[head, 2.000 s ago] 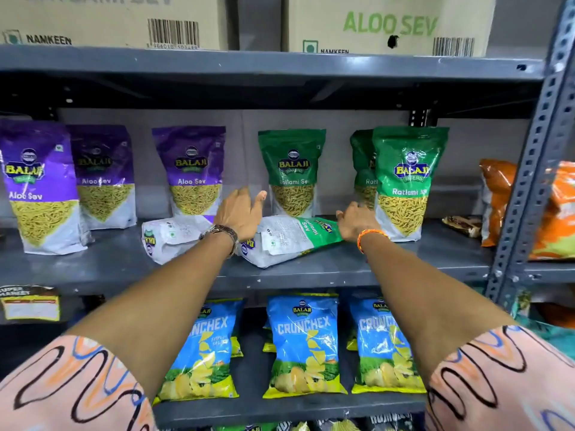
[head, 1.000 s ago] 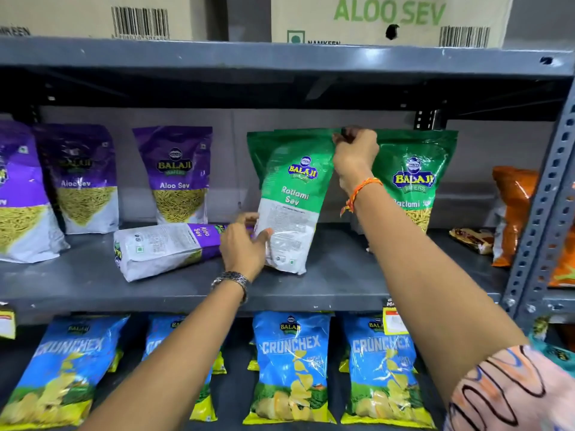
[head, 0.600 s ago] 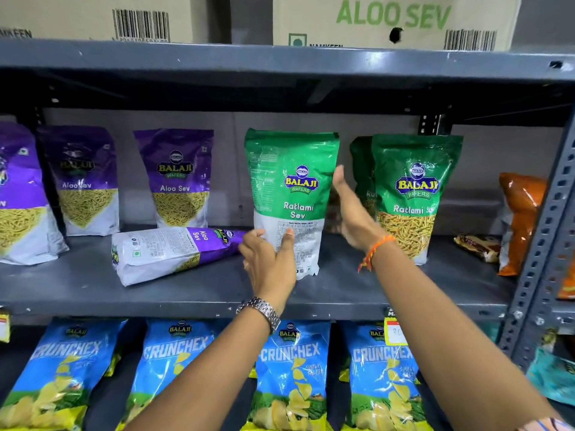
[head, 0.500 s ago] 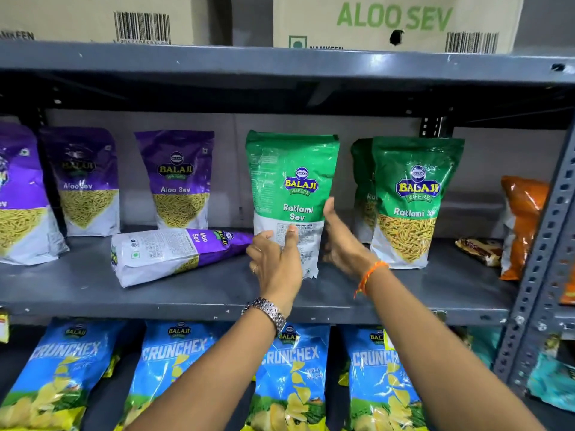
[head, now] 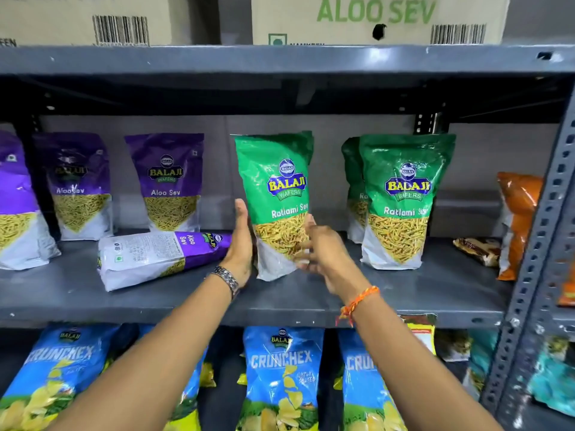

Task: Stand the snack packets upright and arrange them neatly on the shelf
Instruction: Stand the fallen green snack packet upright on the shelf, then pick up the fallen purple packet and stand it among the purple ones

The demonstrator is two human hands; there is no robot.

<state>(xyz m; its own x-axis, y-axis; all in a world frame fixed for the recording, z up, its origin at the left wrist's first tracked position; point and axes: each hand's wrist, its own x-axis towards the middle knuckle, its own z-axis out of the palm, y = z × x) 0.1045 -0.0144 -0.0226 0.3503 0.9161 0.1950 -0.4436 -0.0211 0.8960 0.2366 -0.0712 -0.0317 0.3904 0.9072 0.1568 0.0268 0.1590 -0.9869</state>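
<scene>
Left hand (head: 241,244): open and flat, fingers pointing up, palm pressed against the left edge of the green packet; metal watch (head: 227,279) on the wrist.
Right hand (head: 323,250): fingers spread loosely at the packet's lower right edge, fingertips touching it; slightly blurred; not closed around anything. Orange thread band (head: 357,301) on the wrist.
Green packet (head: 275,200): Ratlami Sev, upright on the middle shelf (head: 342,300), front facing out, leaning a little to the left, held between the two hands.
Fallen purple packet (head: 161,256): Aloo Sev, lying on its side just left of the left hand, back panel up, its purple top end near the left wrist.
Standing purple packets (head: 166,181): upright along the back of the shelf, left of the green packet.
Second green packet (head: 403,200): upright to the right, apart from the held one; another green one stands partly hidden behind it.
Orange packet (head: 518,222): far right, upright, partly behind the rack post (head: 547,231).
Small brown packet (head: 477,250): lying flat beside the orange one.
Blue packets (head: 281,377): Crunchex, on the shelf below.
Cardboard boxes (head: 373,17): on the shelf above, one printed ALOO SEV.
</scene>
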